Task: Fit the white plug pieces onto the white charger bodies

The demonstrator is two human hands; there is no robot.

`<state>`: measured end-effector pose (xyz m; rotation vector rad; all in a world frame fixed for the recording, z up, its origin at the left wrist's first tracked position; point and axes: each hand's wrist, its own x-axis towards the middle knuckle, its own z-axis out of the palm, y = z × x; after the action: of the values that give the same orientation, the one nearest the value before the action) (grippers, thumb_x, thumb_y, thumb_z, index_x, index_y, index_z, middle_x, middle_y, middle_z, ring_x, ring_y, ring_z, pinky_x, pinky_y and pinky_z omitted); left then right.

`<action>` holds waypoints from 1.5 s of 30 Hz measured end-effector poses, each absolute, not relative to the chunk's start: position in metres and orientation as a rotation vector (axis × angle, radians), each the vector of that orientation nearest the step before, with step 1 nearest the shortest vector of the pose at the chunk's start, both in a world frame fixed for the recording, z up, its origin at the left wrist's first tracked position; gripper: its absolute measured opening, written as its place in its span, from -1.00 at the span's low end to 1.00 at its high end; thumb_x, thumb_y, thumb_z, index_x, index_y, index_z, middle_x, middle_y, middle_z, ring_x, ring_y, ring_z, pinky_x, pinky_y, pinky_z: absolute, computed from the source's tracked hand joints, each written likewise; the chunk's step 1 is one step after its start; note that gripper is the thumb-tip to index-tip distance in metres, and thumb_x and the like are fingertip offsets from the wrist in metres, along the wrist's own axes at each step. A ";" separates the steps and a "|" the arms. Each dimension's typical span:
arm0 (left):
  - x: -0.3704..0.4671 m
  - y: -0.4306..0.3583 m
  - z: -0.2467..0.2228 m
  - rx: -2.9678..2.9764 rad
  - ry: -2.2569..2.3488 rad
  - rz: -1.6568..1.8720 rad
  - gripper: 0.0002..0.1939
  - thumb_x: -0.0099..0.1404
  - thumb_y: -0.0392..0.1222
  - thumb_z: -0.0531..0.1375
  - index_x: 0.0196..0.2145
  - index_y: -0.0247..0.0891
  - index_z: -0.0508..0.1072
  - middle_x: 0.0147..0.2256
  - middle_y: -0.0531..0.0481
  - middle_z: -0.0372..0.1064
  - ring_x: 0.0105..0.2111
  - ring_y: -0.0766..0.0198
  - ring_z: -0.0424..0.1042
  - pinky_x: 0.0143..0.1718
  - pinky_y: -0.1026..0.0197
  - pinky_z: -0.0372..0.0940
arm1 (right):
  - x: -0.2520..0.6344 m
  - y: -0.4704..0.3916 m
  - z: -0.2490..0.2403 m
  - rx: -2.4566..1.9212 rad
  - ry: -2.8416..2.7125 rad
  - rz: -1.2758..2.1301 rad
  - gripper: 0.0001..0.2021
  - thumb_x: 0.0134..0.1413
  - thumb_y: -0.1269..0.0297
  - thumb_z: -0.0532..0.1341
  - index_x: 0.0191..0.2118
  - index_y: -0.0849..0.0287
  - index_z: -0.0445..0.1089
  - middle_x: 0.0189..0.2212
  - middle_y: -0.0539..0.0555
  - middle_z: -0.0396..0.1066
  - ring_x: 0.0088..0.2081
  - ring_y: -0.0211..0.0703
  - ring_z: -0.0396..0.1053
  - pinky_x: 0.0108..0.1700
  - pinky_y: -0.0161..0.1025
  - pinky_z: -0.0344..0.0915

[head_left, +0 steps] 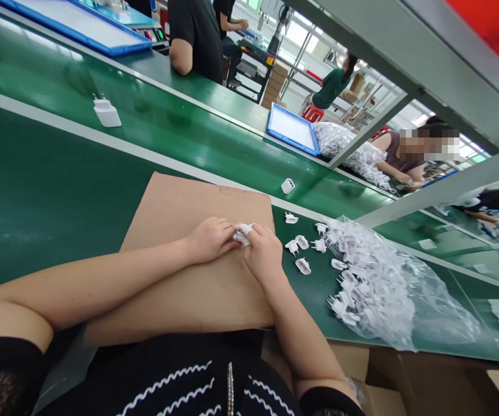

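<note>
Both hands meet over a flat sheet of brown cardboard (197, 294) on the green bench. Between them is a small white plastic charger part (241, 236), mostly covered by fingers. My left hand (211, 237) has its fingers closed on the part's left side. My right hand (263, 251) pinches it from the right, with something white at the thumb or fingertip. Just right of the cardboard lie several loose white plug heads with two metal pins, among them one plug head (303, 266). Many more spill from a clear plastic bag (440, 300).
Beyond a pale rail runs a green conveyor belt (197, 124), carrying a white charger (107, 112) and another white charger (288, 185). Blue-rimmed trays, one a blue tray (293, 128), stand on the far side. A metal post (370, 130) slants at right. Several people work across the line.
</note>
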<state>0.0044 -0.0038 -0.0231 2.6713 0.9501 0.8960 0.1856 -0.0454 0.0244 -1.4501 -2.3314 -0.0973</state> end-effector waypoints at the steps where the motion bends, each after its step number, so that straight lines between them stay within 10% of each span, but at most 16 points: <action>1: 0.005 -0.005 -0.022 2.743 1.004 0.867 -0.63 0.47 -0.01 0.03 -0.06 -0.37 0.43 -0.27 -0.19 0.50 -0.30 0.10 0.45 -0.29 0.09 0.27 | 0.186 -0.045 0.024 -1.459 -2.316 -0.065 -0.65 0.01 0.59 0.14 -0.14 0.12 0.50 -0.32 0.06 0.45 -0.27 -0.09 0.31 -0.29 -0.23 0.16; 10: 0.006 -0.008 -0.012 2.417 1.005 0.825 -0.70 0.39 0.02 0.13 -0.11 -0.23 0.50 -0.27 -0.08 0.53 -0.28 0.13 0.48 -0.25 0.13 0.31 | 0.210 -0.019 0.019 -1.411 -1.840 0.643 -0.61 0.12 0.20 0.26 0.09 0.09 0.43 -0.22 0.06 0.53 -0.24 -0.13 0.40 -0.14 -0.19 0.35; 17: 0.003 0.080 0.007 1.915 1.455 0.807 -0.68 0.26 -0.02 0.27 -0.08 -0.20 0.52 -0.19 -0.02 0.55 -0.23 0.15 0.50 -0.20 0.18 0.35 | 0.258 0.008 0.016 -2.241 -1.848 -0.090 -0.64 0.27 0.31 0.10 0.07 0.36 0.46 0.15 0.45 0.29 0.08 0.30 0.28 0.06 0.08 0.22; 30: -0.031 0.174 0.009 1.616 2.065 0.883 -0.61 0.35 -0.05 0.25 0.06 -0.28 0.40 0.07 -0.19 0.36 0.03 0.03 0.40 0.05 -0.10 0.35 | 0.266 0.014 0.011 -2.348 -1.765 0.113 -0.60 0.24 0.28 0.04 0.15 0.22 0.30 0.11 0.26 0.34 -0.05 0.10 0.46 -0.13 -0.09 0.31; 36: -0.002 0.161 0.014 1.732 2.192 1.184 -0.33 0.31 -0.16 0.18 0.30 -0.35 0.08 0.38 -0.37 -0.20 0.33 -0.20 -0.02 0.32 -0.14 -0.04 | 0.263 0.016 0.009 -2.295 -1.691 0.099 -0.61 0.24 0.17 0.08 0.11 0.19 0.35 0.12 0.20 0.34 -0.07 0.12 0.46 -0.18 -0.11 0.28; 45: 0.060 0.184 0.003 2.196 1.633 0.940 -0.29 0.19 -0.26 0.26 0.28 -0.21 0.19 0.36 -0.23 0.00 0.34 -0.12 0.01 0.34 -0.11 0.00 | 0.262 0.015 0.012 -2.133 -1.586 0.035 -0.62 0.19 0.18 0.15 0.07 0.19 0.41 0.04 0.19 0.41 -0.08 0.05 0.44 -0.19 -0.19 0.25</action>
<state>0.0604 0.1844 0.0033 2.1959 1.6333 0.9405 0.2618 0.0148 0.0120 -2.1330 -1.5862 0.0346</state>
